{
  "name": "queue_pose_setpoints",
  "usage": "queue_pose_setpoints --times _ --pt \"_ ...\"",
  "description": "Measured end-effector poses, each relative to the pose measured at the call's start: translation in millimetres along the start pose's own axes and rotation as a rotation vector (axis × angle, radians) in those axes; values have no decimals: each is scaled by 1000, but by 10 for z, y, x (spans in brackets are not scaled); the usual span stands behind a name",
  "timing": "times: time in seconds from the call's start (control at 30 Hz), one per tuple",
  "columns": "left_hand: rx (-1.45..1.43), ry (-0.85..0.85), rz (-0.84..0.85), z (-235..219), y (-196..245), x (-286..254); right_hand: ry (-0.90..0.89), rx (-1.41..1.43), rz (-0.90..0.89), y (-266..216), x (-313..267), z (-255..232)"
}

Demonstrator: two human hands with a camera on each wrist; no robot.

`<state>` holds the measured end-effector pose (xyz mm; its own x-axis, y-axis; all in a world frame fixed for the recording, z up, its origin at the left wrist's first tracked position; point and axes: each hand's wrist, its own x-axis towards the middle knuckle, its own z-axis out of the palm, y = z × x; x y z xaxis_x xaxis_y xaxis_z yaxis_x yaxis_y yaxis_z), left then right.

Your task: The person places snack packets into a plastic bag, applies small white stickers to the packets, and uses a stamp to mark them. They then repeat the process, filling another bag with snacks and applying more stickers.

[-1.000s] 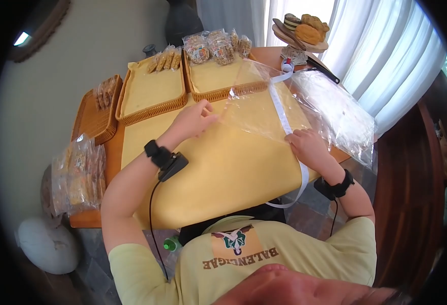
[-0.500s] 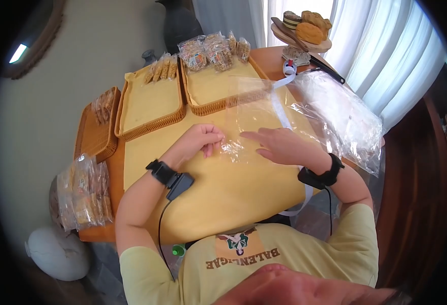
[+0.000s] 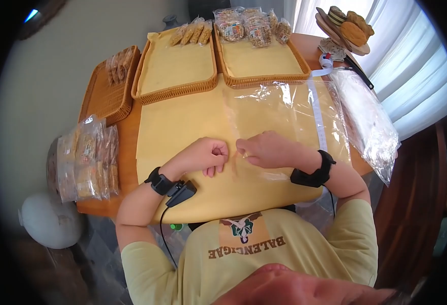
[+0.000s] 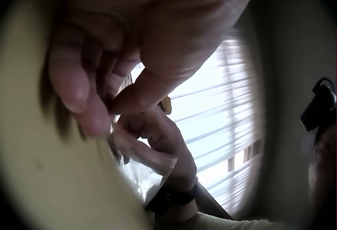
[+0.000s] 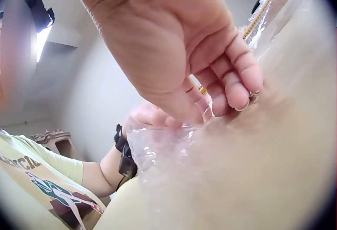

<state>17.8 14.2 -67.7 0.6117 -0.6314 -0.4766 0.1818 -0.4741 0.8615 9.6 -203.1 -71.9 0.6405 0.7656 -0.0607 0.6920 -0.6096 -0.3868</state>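
Note:
A large clear plastic bag lies spread over the yellow table cover, its left edge running between my two hands. My right hand pinches that edge between thumb and forefinger, the other fingers curled. Facing it, my left hand has thumb and forefinger brought together at the same edge, pinching the film. From the right wrist, the see-through film shows creased and shiny below the fingertips. In the left wrist view, the film hangs down between the two hands. A white measuring tape runs under the bag.
Wicker trays line the far side, with packets of snacks in them. More packets stand at the left edge. A stack of clear bags and a black-handled tool lie right, near a bread display.
Both hands have come together at the bag's left edge, the right moving in from the right side. The bag has settled flatter on the cover, and the head view has shifted.

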Motion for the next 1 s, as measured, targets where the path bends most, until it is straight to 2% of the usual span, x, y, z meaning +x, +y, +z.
queue_pose_setpoints --times 0.17,0.23,0.3,0.37,0.43,0.47,0.53,0.57,0.63,0.67,0.73,0.87,0.93,1.0 --pt "11 72 66 19 -20 -8 62 128 -11 3 37 -78" --pt "32 280 117 89 52 -18 61 143 1 4 13 -126" --pt "-23 297 109 122 70 -6 59 160 12 12 -26 -183" --pt "-72 312 102 135 86 -14 175 208 51 26 -73 -242" --pt "159 282 146 161 93 -21 191 192 62 76 -84 -269" --pt "158 276 142 163 30 15 208 172 74 97 -93 -267" --pt "691 272 687 154 -108 86 139 141 55 136 -105 -204" --pt "687 265 682 154 -126 71 71 106 28 151 -104 -162" --pt "924 271 732 163 -93 -11 46 109 31 162 -93 -73" --pt "922 267 729 192 -36 -77 26 104 30 156 -89 -42" --pt "1281 265 336 259 75 -205 64 86 24 123 -83 -9" --pt "1367 295 396 250 64 -250 129 80 -42 158 -53 27" --pt "1323 292 509 255 36 -235 105 99 -38 170 -22 19" --pt "1332 289 495 268 41 -232 84 122 -30 182 -14 32"
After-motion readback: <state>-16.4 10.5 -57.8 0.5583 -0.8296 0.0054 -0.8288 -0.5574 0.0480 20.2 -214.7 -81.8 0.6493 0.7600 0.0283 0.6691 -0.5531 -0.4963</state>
